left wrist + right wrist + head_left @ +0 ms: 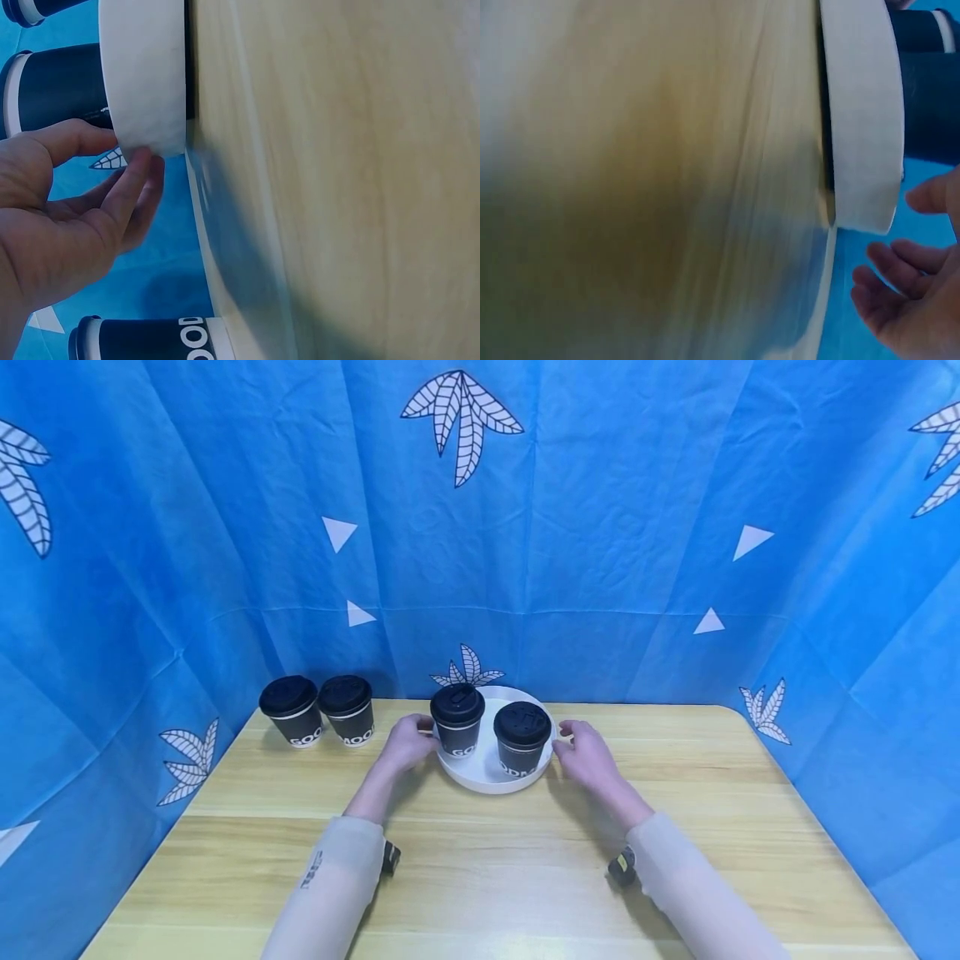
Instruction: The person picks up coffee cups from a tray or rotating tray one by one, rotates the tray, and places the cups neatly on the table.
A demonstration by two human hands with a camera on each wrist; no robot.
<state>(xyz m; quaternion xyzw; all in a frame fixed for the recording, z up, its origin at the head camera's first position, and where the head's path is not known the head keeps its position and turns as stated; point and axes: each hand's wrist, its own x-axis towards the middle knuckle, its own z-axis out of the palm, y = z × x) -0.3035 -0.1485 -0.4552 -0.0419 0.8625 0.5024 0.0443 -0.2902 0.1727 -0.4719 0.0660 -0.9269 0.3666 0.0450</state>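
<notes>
A round white tray stands on the table near its back edge, carrying two dark paper cups with black lids, a left cup and a right cup. At the tray's left side my left hand pinches the rim; in the left wrist view the thumb lies at the rim's upper edge and the fingertips touch the outer wall. My right hand is beside the tray's right side. The right wrist view shows a gap between its loosely bent fingers and the tray wall.
Two more lidded dark cups, one at the far left and another beside it, stand upright at the table's back left. Behind and around the wooden table hangs a blue curtain with white leaf prints.
</notes>
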